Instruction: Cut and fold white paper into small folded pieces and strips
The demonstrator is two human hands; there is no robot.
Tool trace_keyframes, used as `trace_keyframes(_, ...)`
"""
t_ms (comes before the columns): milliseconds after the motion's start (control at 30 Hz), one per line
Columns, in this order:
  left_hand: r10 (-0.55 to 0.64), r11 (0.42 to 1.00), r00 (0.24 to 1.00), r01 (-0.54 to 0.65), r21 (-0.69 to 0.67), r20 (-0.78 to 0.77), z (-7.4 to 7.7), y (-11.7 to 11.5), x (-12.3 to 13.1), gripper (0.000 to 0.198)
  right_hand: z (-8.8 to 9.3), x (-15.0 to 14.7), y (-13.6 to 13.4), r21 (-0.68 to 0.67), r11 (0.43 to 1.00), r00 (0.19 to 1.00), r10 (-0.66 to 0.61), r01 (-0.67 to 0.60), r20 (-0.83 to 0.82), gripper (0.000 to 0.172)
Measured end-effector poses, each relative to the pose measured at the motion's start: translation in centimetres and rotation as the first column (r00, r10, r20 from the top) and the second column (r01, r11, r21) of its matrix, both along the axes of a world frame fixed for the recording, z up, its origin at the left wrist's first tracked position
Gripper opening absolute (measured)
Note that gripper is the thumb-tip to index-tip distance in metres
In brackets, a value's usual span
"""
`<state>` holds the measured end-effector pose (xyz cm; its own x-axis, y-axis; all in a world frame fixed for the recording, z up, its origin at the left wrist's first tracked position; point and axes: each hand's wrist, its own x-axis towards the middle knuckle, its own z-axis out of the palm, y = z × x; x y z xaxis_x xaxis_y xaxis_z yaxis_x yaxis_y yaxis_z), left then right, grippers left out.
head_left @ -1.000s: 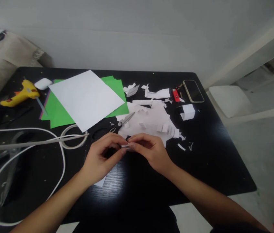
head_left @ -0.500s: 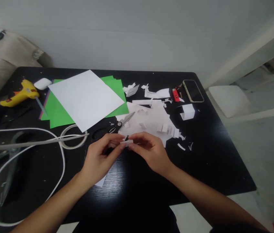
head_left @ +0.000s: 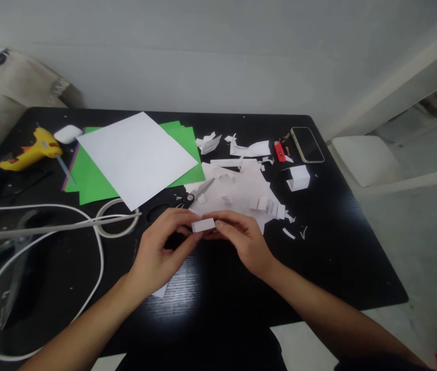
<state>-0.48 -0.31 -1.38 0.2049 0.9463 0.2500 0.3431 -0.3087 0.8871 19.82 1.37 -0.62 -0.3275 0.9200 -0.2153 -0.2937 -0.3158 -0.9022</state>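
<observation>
A small folded piece of white paper (head_left: 203, 225) is pinched between my two hands above the front middle of the black table. My left hand (head_left: 162, 242) holds its left end between thumb and fingers. On its right end are the thumb and fingers of my right hand (head_left: 245, 239). Just beyond the hands, scissors (head_left: 199, 193) lie partly on a white paper sheet (head_left: 241, 188) scattered with small folded strips (head_left: 268, 205). Below my left hand a white paper piece (head_left: 160, 291) shows in part.
White paper (head_left: 137, 159) lies over green sheets (head_left: 98, 183). Left are a yellow glue gun (head_left: 38, 149), a white case (head_left: 67, 134) and a looped white cable (head_left: 100, 257). Right are a folded paper box (head_left: 299, 178), a red lighter (head_left: 279, 151) and a phone (head_left: 307, 145).
The folded paper piece has been turned so that a broader flat face shows. My right fingers have shifted slightly on its end. The things on the table stay where they were.
</observation>
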Motion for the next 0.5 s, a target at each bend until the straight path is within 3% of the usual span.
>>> trace_keyframes(200, 0.018, 0.998, 1.0, -0.016, 0.059, -0.022, 0.22, 0.17, 0.1, 0.026, -0.21, 0.06, 0.01, 0.011, 1.0, 1.0, 0.018, -0.018, 0.011, 0.02)
trace_keyframes(500, -0.014, 0.997, 1.0, 0.013, -0.075, -0.007, 0.04, 0.07, 0.02, 0.016, 0.24, 0.14, -0.1, 0.148, 0.989, 0.976, -0.008, -0.024, 0.217, 0.021)
